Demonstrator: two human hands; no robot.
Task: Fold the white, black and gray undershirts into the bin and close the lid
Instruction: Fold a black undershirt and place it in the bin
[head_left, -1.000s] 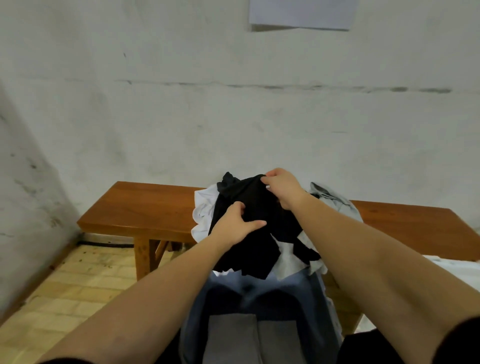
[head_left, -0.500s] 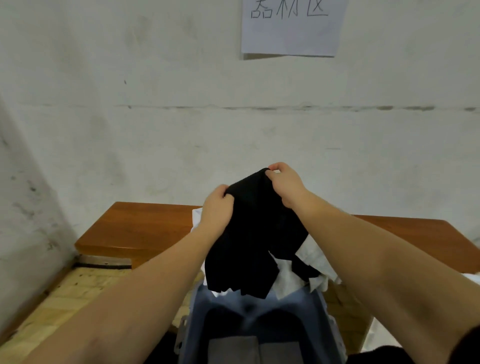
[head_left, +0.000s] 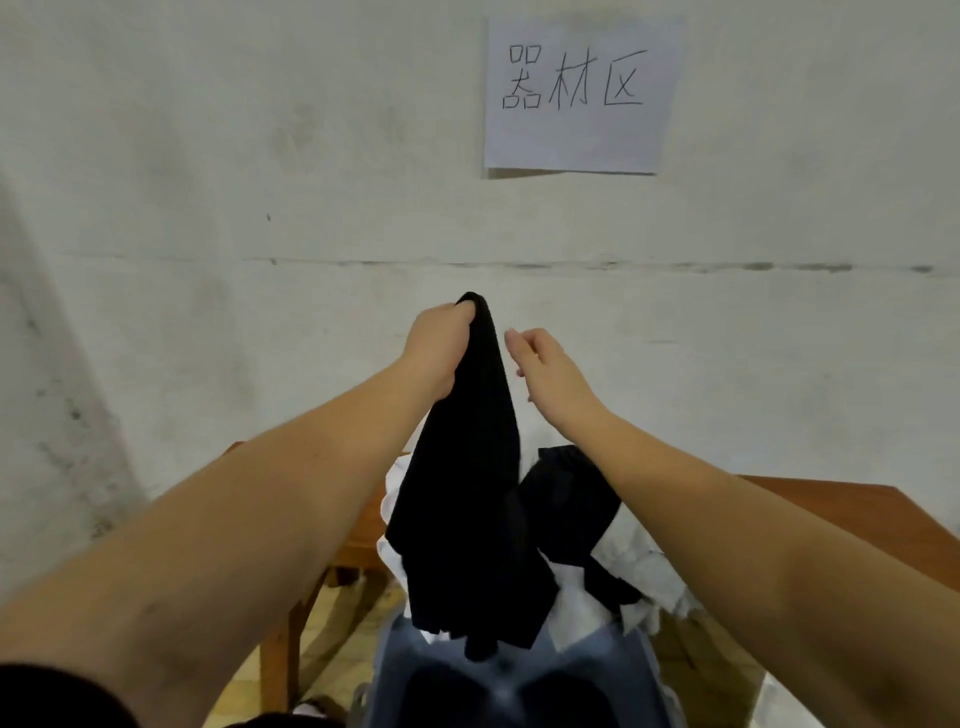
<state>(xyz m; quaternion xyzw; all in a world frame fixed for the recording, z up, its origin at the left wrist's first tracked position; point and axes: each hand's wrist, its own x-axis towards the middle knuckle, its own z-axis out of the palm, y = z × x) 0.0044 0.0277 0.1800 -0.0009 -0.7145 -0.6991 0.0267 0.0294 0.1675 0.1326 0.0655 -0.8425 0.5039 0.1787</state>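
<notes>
Left hand (head_left: 439, 348) grips black undershirt (head_left: 467, 499) top, hanging over bin (head_left: 511, 680); right hand (head_left: 545, 364) just beside it, loosely curled, empty. Half a second ago both pinched it.

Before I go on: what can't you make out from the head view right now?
- Gray undershirt: not visible; the arms and black undershirt cover most of the pile.
- Bin: cut off by the bottom edge, inside dark; lid not visible.
- Left hand fingers: buried in black cloth.
- White undershirt: mostly covered.
</notes>
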